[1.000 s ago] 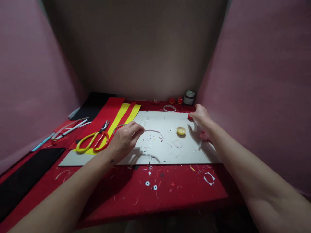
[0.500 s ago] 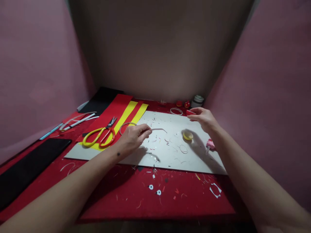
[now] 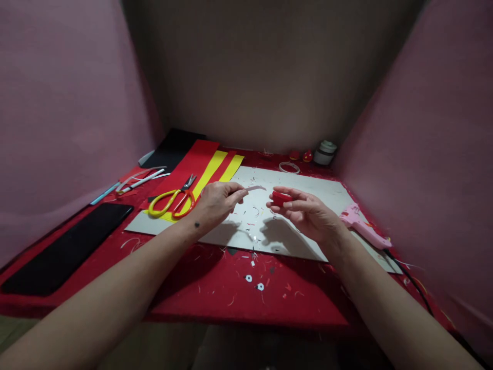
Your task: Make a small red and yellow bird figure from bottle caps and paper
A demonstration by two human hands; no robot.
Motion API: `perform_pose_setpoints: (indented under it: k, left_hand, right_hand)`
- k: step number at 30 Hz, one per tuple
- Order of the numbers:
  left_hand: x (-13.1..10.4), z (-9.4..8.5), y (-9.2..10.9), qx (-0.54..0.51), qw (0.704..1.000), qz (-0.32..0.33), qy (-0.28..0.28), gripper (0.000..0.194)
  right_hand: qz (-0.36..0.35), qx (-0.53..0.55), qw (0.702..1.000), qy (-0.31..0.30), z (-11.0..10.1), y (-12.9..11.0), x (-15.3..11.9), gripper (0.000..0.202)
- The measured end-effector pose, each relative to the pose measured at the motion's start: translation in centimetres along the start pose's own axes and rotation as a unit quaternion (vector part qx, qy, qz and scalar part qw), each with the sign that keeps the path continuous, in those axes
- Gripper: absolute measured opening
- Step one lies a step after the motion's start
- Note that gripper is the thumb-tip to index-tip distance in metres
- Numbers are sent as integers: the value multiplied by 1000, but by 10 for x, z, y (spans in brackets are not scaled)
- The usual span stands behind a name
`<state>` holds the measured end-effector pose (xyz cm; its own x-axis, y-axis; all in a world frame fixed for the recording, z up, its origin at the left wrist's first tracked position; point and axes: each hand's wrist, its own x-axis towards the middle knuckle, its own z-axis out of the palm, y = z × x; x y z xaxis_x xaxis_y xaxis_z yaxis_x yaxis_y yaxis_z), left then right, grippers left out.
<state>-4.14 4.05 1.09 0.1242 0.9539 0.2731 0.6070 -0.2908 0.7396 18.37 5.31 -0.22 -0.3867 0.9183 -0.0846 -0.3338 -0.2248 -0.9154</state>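
Observation:
Between the fingertips of my left hand [image 3: 220, 201] is one end of a thin, pale, slightly curved strip [image 3: 256, 188], whose free end points right. My right hand [image 3: 314, 213] grips a small red rounded piece [image 3: 281, 199] between thumb and fingers, a short gap from the strip's tip. Both hands are raised over a white board [image 3: 304, 182] and cast shadows on it. Scissors [image 3: 175, 202] with one yellow and one red handle lie to the left of my left hand, blades apart.
A pink glue gun [image 3: 364, 227] with a black cord lies right of my right hand. Red felt [image 3: 192, 162], yellow strips and a black sheet [image 3: 171, 149] are at back left. Small red figures [image 3: 307, 155] and a jar [image 3: 325, 153] stand behind. Scraps and two white paper eyes [image 3: 260, 287] lie in front.
My right hand has come left and lower with the red piece, closer to the strip in my left hand. The view has shifted, and the yellow ring on the board is no longer visible.

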Motion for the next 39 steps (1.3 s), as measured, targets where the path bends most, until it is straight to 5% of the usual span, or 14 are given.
perform_pose_setpoints:
  k: [10,21,39]
  left_hand:
    - [-3,2,1,37,998,25,34,26]
    - [-13,17,7,40,999,27,19,26]
    - [-18,23,12,11,1000,22,9,26]
  right_hand:
    - [-76,-79,994,17,11,21,-4,62]
    - [-70,-65,995,20,17,32,-10,49]
    - [-85,-11,996,5,17,37,-7,53]
